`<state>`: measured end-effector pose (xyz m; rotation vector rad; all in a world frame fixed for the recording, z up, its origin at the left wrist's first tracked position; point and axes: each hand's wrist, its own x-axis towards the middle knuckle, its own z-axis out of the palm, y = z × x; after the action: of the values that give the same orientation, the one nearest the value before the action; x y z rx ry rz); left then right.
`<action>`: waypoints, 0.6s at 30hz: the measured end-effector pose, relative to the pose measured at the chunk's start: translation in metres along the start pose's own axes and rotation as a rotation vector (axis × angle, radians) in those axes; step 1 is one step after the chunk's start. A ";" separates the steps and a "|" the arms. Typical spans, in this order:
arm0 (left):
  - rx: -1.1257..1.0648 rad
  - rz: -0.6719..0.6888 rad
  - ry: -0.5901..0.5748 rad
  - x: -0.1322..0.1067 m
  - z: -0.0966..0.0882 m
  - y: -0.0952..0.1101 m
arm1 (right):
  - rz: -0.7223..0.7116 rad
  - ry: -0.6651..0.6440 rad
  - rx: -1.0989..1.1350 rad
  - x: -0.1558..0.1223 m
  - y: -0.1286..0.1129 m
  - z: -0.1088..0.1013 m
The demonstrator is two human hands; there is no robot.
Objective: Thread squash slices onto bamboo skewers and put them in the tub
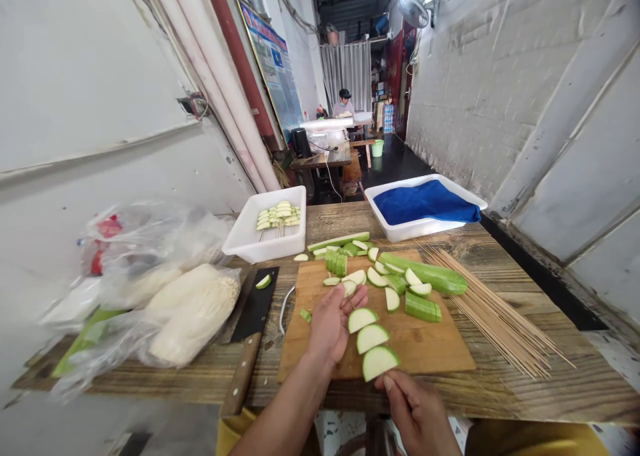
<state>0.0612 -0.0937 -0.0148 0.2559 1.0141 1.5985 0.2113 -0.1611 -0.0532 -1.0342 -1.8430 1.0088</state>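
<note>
My right hand [414, 406] is closed at the near end of a skewer carrying a row of half-round zucchini slices [373, 339]. The stick itself is mostly hidden by the slices and fingers. Closed on one more zucchini slice [349, 287], my left hand [329, 326] is just beyond the far end of that row. Both hands are over the near part of a wooden cutting board [447, 353]. Cut zucchini pieces [393, 299] lie scattered on the board, along with a long uncut zucchini length [430, 273] at its right.
Bamboo skewers [500, 316] lie in a loose bundle at right. A cleaver [255, 306] rests left of the board, beside bagged noodle-like food [197, 309]. Behind stand a white tray [265, 248] of skewered slices and another tray [400, 233] with a blue cloth [427, 203]. A person [343, 104] sits far back.
</note>
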 end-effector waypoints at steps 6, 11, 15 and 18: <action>-0.004 0.003 -0.006 -0.001 0.001 0.000 | 0.015 -0.012 0.007 -0.001 0.001 0.000; 0.022 0.014 -0.009 -0.001 -0.001 -0.002 | 0.027 -0.028 -0.033 -0.002 0.001 -0.001; 0.048 0.055 -0.023 -0.001 0.000 -0.004 | 0.045 -0.030 -0.051 -0.002 0.000 -0.003; 0.046 0.065 -0.043 -0.001 0.000 -0.005 | 0.061 -0.029 -0.043 -0.002 -0.001 -0.004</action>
<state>0.0649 -0.0944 -0.0180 0.3561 1.0187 1.6227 0.2156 -0.1619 -0.0513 -1.1129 -1.8745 1.0289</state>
